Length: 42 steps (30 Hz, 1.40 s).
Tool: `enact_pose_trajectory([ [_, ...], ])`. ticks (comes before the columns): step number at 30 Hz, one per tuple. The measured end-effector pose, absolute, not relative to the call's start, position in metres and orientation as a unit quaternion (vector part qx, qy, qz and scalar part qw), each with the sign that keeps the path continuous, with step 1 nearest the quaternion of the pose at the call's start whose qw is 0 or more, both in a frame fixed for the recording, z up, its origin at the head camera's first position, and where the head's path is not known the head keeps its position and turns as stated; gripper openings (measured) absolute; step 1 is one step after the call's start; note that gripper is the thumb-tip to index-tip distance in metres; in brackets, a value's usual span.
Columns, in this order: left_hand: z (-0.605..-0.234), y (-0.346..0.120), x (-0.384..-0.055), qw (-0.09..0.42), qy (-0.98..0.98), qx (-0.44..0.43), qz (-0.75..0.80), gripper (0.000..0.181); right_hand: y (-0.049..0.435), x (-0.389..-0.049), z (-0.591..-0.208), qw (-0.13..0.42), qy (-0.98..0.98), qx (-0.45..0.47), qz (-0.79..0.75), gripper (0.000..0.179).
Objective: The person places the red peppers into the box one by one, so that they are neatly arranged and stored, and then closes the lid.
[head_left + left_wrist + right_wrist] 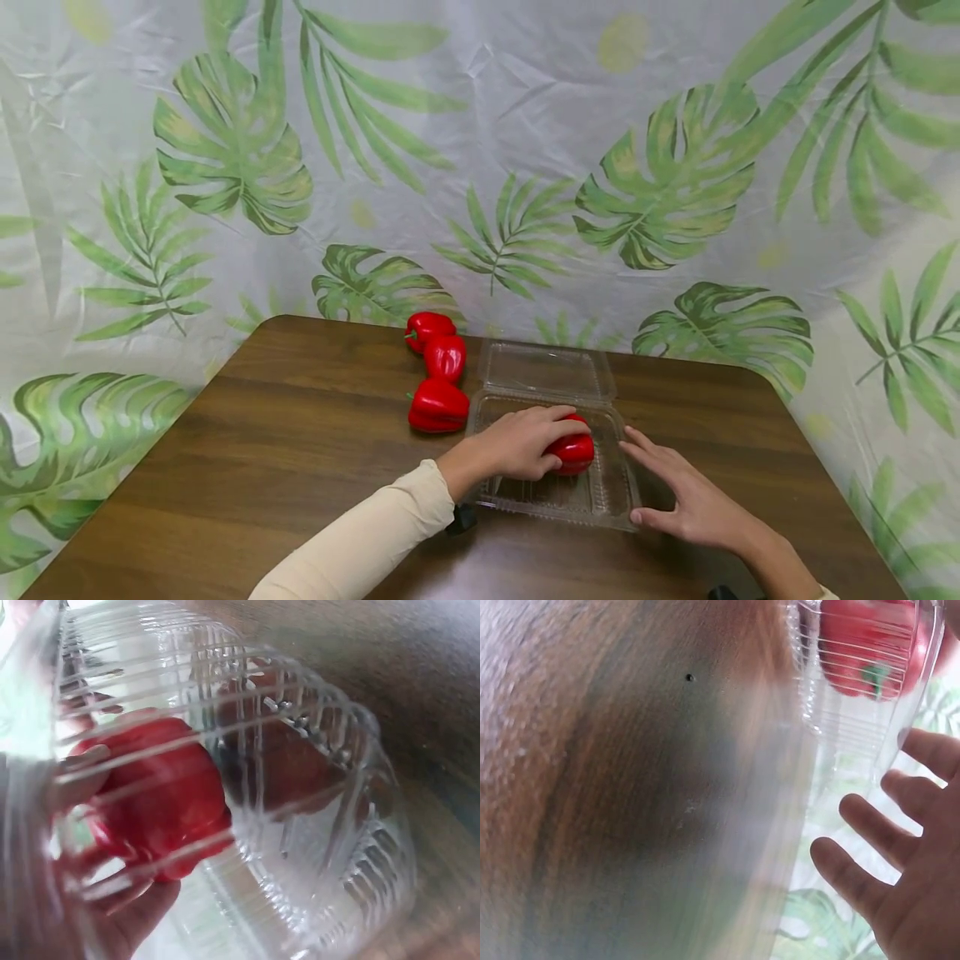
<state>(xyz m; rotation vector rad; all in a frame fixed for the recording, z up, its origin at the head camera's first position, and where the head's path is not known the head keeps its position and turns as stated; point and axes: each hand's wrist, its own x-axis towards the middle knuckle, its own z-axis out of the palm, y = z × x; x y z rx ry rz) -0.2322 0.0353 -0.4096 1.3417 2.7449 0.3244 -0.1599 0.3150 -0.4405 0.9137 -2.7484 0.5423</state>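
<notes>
My left hand (525,440) grips a red bell pepper (576,450) inside the base of a clear plastic clamshell container (615,492). In the left wrist view the bell pepper (157,787) shows through the ribbed clear wall, with fingers and thumb curled about it. My right hand (686,492) is at the container's right side, fingers spread and fairly straight, fingertips right at the rim. The right wrist view shows that hand (907,825) beside the clear wall, with the pepper's green stem behind the plastic. The container's lid (547,371) lies folded back, away from me.
Three more red bell peppers stand left of the container: one at the back (429,330), one in the middle (446,358) and one nearer (438,406). The brown wooden table (300,467) ends at a leaf-patterned cloth (517,125) behind it.
</notes>
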Motion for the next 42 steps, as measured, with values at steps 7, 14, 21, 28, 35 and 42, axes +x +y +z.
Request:
enact_pose_trajectory([
  [7, -0.4174, 0.0411, -0.2341, 0.03, 0.898, 0.426, 0.106, 0.056, 0.3138, -0.1575, -0.4399, 0.089, -0.93, 0.301, 0.189, 0.08],
  [14, -0.4183, 0.042, -0.2356, -0.023, 0.898, 0.435, 0.061, 0.057, 0.3118, -0.1603, -0.44, 0.093, -0.93, 0.301, 0.19, 0.079],
  [21, -0.4191, 0.0403, -0.2375, -0.008, 0.904, 0.423, 0.063, 0.058, 0.3115, -0.1595, -0.4417, 0.069, -0.934, 0.289, 0.196, 0.078],
  [28, -0.418, 0.0403, -0.2359, 0.002, 0.905, 0.415, 0.096, 0.056, 0.3135, -0.1574, -0.4392, 0.079, -0.932, 0.297, 0.192, 0.078],
  [35, -0.4171, 0.0394, -0.2354, -0.004, 0.898, 0.425, 0.112, 0.052, 0.3129, -0.1595, -0.4362, 0.096, -0.927, 0.315, 0.181, 0.078],
  [42, -0.4176, 0.0422, -0.2371, -0.006, 0.896, 0.427, 0.12, 0.05, 0.3121, -0.1606, -0.4372, 0.096, -0.926, 0.316, 0.181, 0.078],
])
